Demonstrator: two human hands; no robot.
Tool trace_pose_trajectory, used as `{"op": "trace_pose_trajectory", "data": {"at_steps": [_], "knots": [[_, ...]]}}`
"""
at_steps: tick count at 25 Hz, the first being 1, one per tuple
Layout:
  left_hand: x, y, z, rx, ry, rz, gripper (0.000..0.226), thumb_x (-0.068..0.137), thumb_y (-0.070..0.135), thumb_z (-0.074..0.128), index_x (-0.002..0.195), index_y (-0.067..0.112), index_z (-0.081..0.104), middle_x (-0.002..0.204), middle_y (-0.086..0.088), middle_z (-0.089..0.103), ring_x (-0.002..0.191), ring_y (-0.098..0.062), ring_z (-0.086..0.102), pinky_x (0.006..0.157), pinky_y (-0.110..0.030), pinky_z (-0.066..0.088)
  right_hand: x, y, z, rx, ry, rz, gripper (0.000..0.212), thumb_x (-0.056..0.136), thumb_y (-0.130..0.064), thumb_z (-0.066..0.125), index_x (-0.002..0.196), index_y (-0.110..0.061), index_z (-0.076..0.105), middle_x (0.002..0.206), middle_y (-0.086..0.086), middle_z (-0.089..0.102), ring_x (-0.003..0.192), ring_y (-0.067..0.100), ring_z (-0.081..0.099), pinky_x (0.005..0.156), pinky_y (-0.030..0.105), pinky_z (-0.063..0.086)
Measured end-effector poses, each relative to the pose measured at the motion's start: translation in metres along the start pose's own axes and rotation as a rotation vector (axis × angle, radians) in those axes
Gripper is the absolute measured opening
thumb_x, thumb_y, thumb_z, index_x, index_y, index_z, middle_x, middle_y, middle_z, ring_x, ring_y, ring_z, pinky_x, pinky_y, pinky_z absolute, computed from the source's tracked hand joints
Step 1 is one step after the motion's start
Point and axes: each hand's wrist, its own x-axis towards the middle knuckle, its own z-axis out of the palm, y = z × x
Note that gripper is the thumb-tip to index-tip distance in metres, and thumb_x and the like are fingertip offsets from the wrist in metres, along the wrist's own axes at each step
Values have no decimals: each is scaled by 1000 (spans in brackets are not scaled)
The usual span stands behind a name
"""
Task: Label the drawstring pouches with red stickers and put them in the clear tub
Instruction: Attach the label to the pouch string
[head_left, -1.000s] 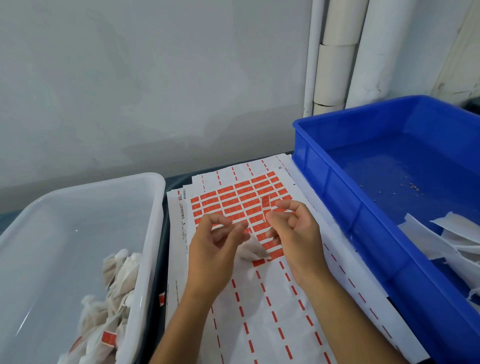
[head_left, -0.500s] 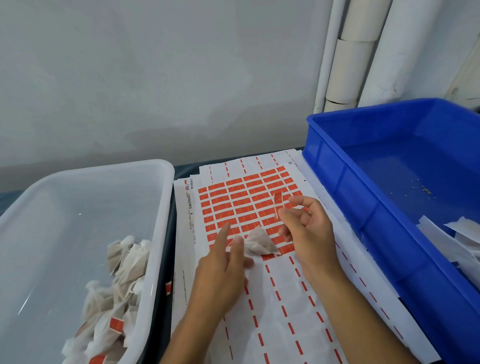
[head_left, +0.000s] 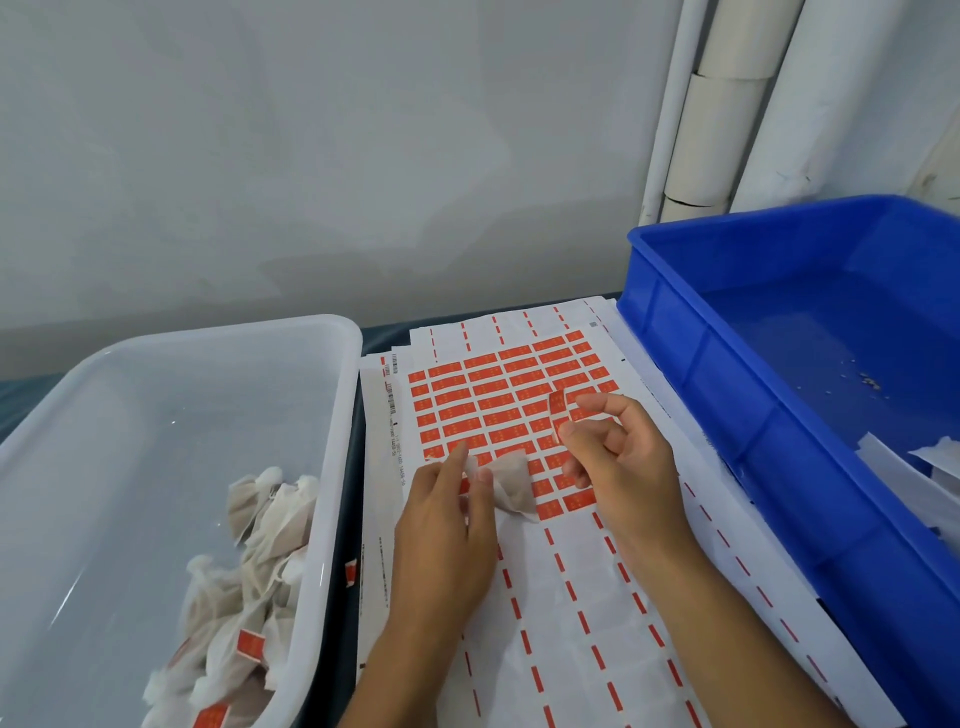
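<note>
Left hand (head_left: 447, 525): fingers laid out nearly straight, fingertips pressing a small white pouch (head_left: 511, 486) flat onto the sticker sheet (head_left: 498, 410). Right hand (head_left: 618, 467): thumb and forefinger pinching one peeled red sticker (head_left: 557, 413), held upright just above the sheet's red rows; other fingers loosely curled. Pouch lies near the lower edge of the sheet's red block, between the two hands. Sheet tops a stack of like sheets on the table (head_left: 374, 332). Left of the sheet: clear tub (head_left: 332, 467), holding a heap of pouches (head_left: 249, 582), several showing red stickers. Right of the sheet: blue bin (head_left: 727, 395), white paper scraps (head_left: 919, 467) in its near corner.
</note>
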Motion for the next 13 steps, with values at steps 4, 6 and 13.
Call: {"op": "trace_pose_trajectory", "data": {"at_steps": [4, 6, 13], "knots": [[1, -4, -5, -91, 65, 21, 47, 89, 66, 41, 122, 40, 62, 126, 20, 65, 101, -4, 65, 96, -35, 56, -2, -2, 3, -11, -16, -18, 17, 94, -33, 69, 109, -35, 61, 86, -17, 74, 77, 10, 73, 57, 13, 53], [0, -2, -6, -113, 90, 45, 45, 90, 63, 43, 123, 41, 62, 126, 21, 64, 107, -6, 65, 97, -40, 57, -3, -2, 4, -19, -21, -19, 17, 94, -32, 69, 109, -34, 61, 87, -17, 74, 77, 10, 74, 56, 12, 52], [-6, 7, -10, -472, 109, 67, 33, 84, 48, 67, 116, 40, 67, 117, 28, 68, 110, 6, 64, 85, -11, 54, -5, 1, 8, -35, -92, -40, 7, 96, -29, 67, 102, -32, 66, 92, -19, 74, 79, 12, 74, 62, 16, 57]]}}
